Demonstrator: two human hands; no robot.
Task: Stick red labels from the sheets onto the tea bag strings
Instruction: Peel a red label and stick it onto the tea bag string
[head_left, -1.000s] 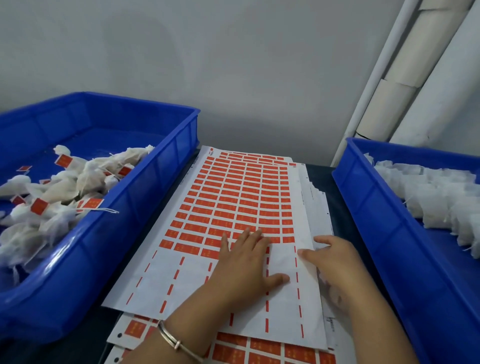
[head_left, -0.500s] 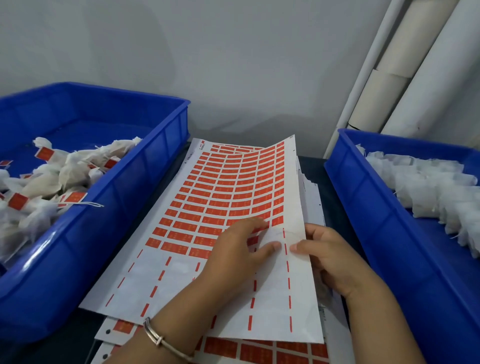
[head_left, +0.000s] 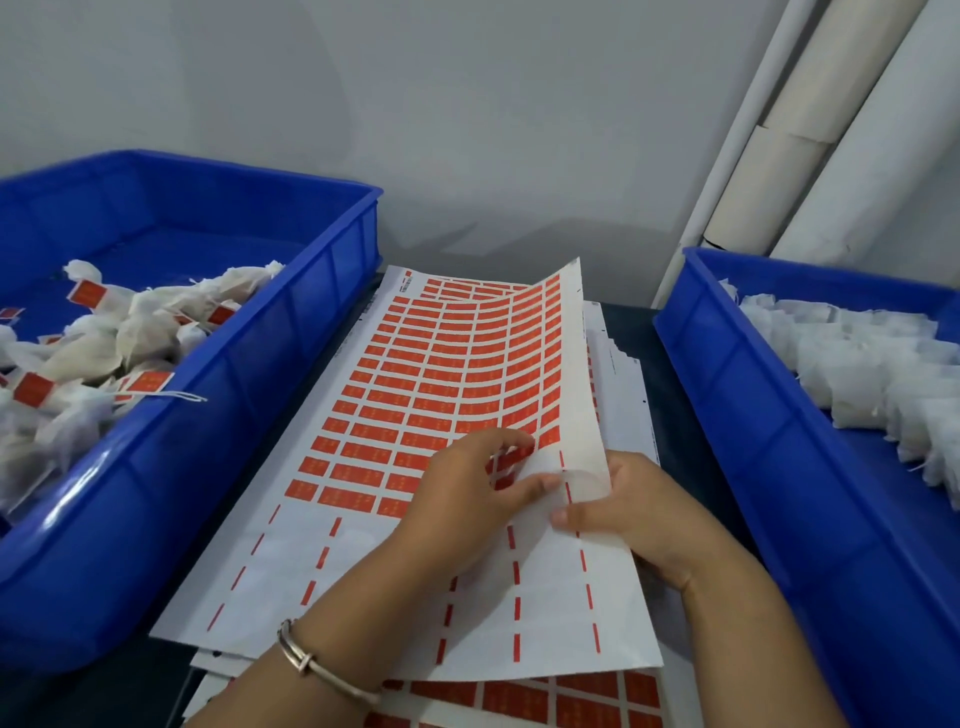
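The top label sheet (head_left: 441, 374) lies on a stack between two blue bins, with rows of red labels on its far half and bare backing near me. My right hand (head_left: 639, 514) grips the sheet's right edge, thumb on top and fingers beneath, and that edge curls up off the stack. My left hand (head_left: 462, 499) rests flat on the sheet, its fingertips curled at the nearest red labels. Tea bags with red labels (head_left: 104, 353) fill the left bin. Plain white tea bags (head_left: 857, 374) lie in the right bin.
The left blue bin (head_left: 218, 415) and right blue bin (head_left: 779, 467) flank the sheets closely. More label sheets (head_left: 571, 701) show under the top one near me. White pipes (head_left: 831, 130) stand against the grey wall at the back right.
The sheet lay flat a second ago. My right hand has taken its right edge and lifted it, so the sheet now curls up along that side. My left hand stayed on the sheet.
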